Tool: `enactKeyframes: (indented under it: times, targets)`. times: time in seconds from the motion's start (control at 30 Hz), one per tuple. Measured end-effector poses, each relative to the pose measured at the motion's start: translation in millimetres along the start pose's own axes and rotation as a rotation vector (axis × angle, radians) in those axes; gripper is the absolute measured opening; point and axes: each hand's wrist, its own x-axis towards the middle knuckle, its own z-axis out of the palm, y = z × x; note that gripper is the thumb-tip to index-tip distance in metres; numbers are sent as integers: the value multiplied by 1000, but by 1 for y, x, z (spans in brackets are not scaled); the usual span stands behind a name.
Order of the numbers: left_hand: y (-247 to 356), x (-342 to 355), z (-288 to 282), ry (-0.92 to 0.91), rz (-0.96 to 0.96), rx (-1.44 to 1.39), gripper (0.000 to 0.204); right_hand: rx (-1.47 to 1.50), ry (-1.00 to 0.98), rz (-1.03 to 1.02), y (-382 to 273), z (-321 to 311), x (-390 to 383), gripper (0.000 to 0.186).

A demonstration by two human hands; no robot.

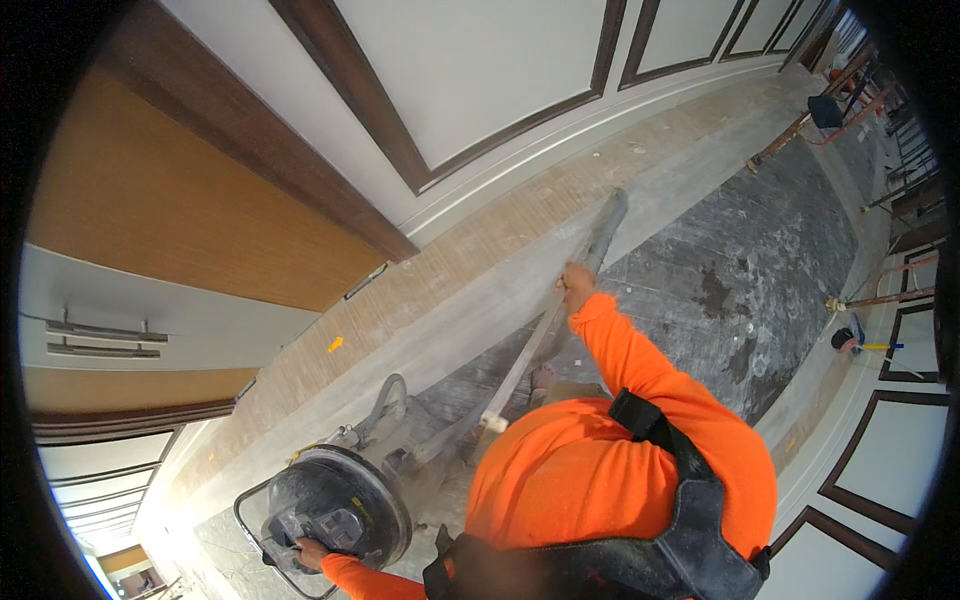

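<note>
In my right hand (pixel 577 287), closed round it, is a long pale vacuum tube (pixel 530 365). It slants from beside my body toward the wall, and its thicker grey far part (pixel 606 230) reaches over the pale floor strip. My left hand (pixel 312 554) lies against the dark top of a round vacuum cleaner (pixel 340 500) at the lower left, its fingers curled at the moulded grip. Exactly how far they wrap round is hard to see. A grey hose (pixel 445 438) runs from the vacuum cleaner toward my body, and another bent hose piece (pixel 382 397) stands up beside it.
A white panelled wall (pixel 490 90) with dark trim and tan double doors (pixel 180 190) runs along the far and left side. Dusty dark flooring (pixel 720 280) lies to the right. Metal frames (pixel 850 110) stand far right, near a dark-headed tool (pixel 845 338).
</note>
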Motion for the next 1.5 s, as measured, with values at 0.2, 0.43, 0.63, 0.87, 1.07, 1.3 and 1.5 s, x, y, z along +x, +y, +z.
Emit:
enactKeyframes:
  times: [0.2, 0.43, 0.63, 0.87, 1.07, 1.3, 1.5]
  targets:
    - [19, -60, -21, -44, -47, -14, 60, 90, -46, -120, 60, -5, -49, 38]
    - [53, -126, -45, -102, 3, -114, 67, 65, 11, 44, 23, -11, -32, 39]
    - [85, -179, -73, -112, 45, -184, 68, 93, 43, 39, 5, -6, -13, 39]
    - [90, -206, -71, -128, 71, -220, 73, 143, 16, 79, 57, -13, -74, 30]
    - [92, -224, -72, -165, 61, -205, 75, 144, -49, 93, 34, -42, -49, 33]
    - [125, -261, -87, -130, 182, -193, 74, -95, -387, -460, -37, -138, 39, 18]
    - [128, -268, -93, -146, 204, -179, 75, 115, -96, -17, -71, -196, -29, 14]
